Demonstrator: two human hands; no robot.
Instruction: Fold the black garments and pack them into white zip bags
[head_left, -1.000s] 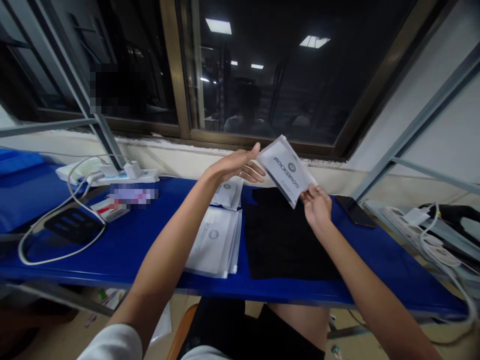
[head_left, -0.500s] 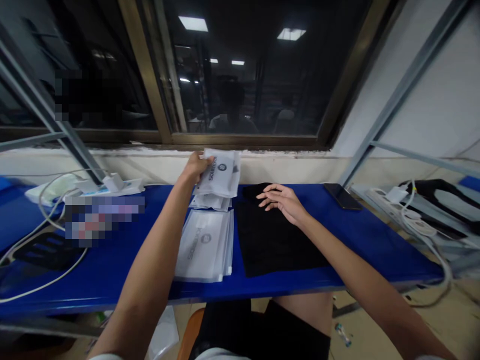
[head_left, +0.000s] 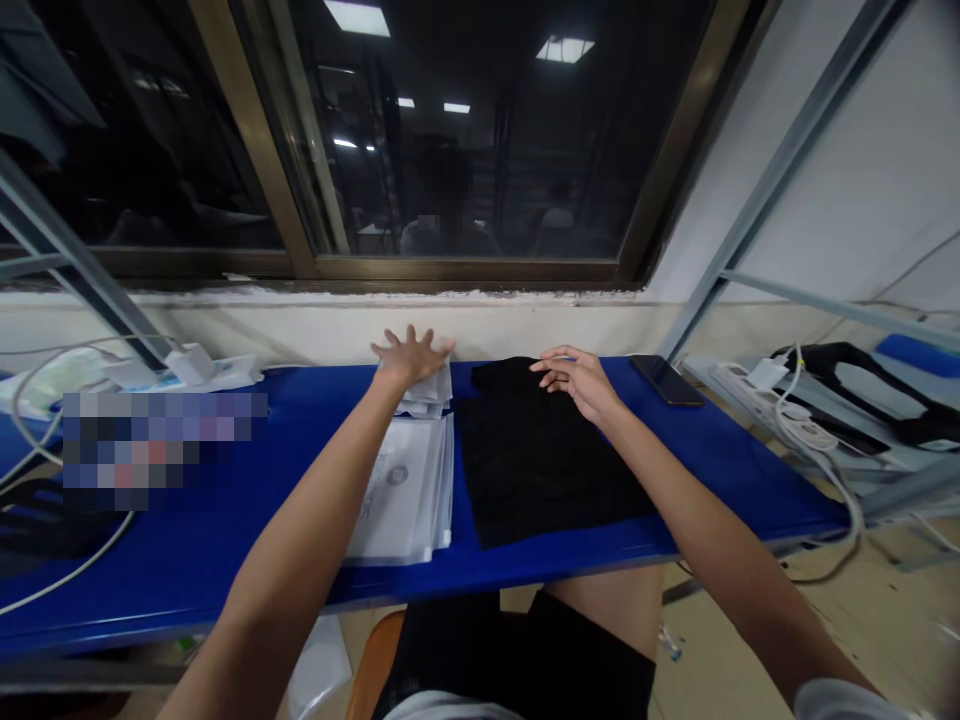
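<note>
My left hand (head_left: 411, 358) lies with fingers spread on top of a small stack of frosted plastic bags (head_left: 435, 392) at the back of the table, partly hiding it. Just in front of that stack, larger frosted zip bags (head_left: 401, 490) with grey print lie in an overlapping pile. To the right a folded piece of black cloth (head_left: 547, 460) lies flat; its exact kind I cannot tell. Above the cloth's back right part hovers my right hand (head_left: 577, 382), fingers loosely bent and apart, holding nothing.
A dark phone (head_left: 667, 380) rests at the back right of the blue table (head_left: 300, 450). Power strips (head_left: 787, 410) with white cables stand at both sides. Grey metal posts (head_left: 780, 170) frame the place, and a window (head_left: 480, 150) is behind.
My left hand held a printed bag raised over the small stack; now it has let go and lies flat there. My right hand stays over the cloth. The view has shifted slightly.
</note>
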